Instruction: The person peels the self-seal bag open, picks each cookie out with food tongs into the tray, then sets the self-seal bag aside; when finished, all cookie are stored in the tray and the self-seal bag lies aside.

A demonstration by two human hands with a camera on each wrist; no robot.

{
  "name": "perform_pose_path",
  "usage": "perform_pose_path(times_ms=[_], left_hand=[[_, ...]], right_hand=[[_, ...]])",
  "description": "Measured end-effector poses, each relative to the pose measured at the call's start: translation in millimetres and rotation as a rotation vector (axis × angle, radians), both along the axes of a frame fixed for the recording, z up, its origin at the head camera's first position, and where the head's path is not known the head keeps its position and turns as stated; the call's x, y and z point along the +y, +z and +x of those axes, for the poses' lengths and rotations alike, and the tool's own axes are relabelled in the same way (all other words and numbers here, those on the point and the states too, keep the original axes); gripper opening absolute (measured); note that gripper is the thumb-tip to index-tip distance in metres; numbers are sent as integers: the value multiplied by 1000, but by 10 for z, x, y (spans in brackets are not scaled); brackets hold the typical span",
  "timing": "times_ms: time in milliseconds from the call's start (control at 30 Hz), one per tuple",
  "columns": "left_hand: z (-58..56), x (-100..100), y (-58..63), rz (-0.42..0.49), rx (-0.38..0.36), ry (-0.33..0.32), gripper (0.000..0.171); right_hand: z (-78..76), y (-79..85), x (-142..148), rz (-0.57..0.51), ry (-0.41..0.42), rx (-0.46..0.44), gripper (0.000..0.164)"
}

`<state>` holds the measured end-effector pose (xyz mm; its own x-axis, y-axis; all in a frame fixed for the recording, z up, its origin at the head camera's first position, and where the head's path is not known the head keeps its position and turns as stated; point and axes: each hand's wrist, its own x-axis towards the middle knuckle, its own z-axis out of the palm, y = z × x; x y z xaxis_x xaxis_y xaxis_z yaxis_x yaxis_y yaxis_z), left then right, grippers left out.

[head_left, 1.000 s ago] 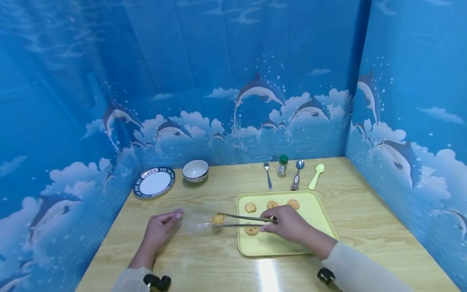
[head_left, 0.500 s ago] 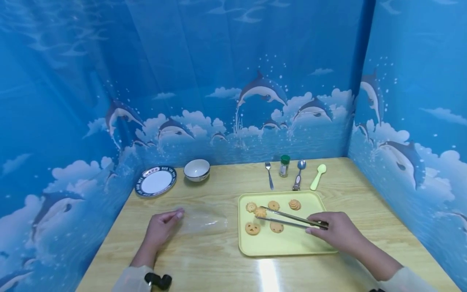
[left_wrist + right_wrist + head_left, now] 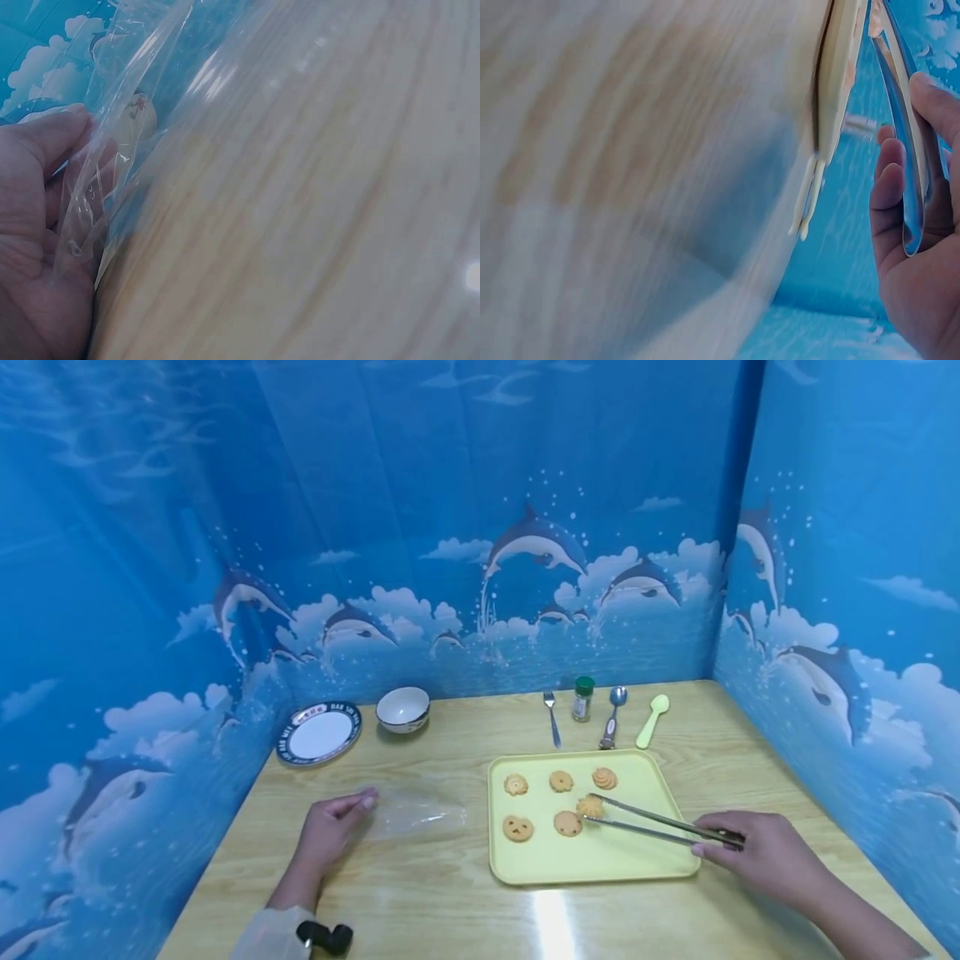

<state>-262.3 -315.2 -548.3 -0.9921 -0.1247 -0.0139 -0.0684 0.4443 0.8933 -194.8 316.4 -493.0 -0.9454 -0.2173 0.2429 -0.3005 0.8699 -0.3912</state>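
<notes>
My right hand grips metal tongs, whose tips pinch a ridged cookie over the middle of the yellow tray. In the right wrist view the fingers and thumb curl round the tongs. Several more cookies, among them a pretzel-shaped cookie and a swirled cookie, lie on the tray in two rows. Left of the tray, my left hand pinches one end of a clear plastic bag between thumb and fingers. The left wrist view shows the wrinkled bag at the fingertips.
Behind the tray lie a fork, a jar with a green lid, a metal spoon and a light green spoon. A bowl and a blue-rimmed plate stand at the back left.
The tongs have carried the ridged cookie rightwards, out from the bag and across to the middle of the tray. My left hand and the bag have stayed in place.
</notes>
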Motion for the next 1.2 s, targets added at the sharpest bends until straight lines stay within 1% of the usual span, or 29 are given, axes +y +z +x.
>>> perform_pose_path(times_ms=[67, 233, 367, 567, 667, 800, 967, 1067, 1200], left_hand=[[6, 2, 4, 2, 4, 2, 43], [8, 4, 2, -1, 15, 1, 44], [4, -3, -2, -2, 10, 3, 43], [1, -4, -2, 19, -16, 14, 42], [-3, -4, 3, 12, -17, 8, 43], [-13, 1, 8, 6, -26, 1, 43], [-18, 2, 9, 10, -42, 1, 42], [-15, -3, 10, 6, -54, 2, 43], [-10, -9, 12, 6, -73, 10, 46]], right_hand=[[18, -7, 79, 12, -9, -4, 33], [46, -31, 242, 30, -30, -47, 35], [68, -46, 309, 39, -36, -54, 36], [89, -62, 333, 33, -50, -71, 36], [91, -78, 335, 40, -53, -78, 37], [95, -87, 335, 50, -52, -65, 36], [97, -88, 346, 41, -61, -81, 37], [100, -89, 352, 36, -66, -97, 39], [105, -77, 342, 22, -68, -93, 39]])
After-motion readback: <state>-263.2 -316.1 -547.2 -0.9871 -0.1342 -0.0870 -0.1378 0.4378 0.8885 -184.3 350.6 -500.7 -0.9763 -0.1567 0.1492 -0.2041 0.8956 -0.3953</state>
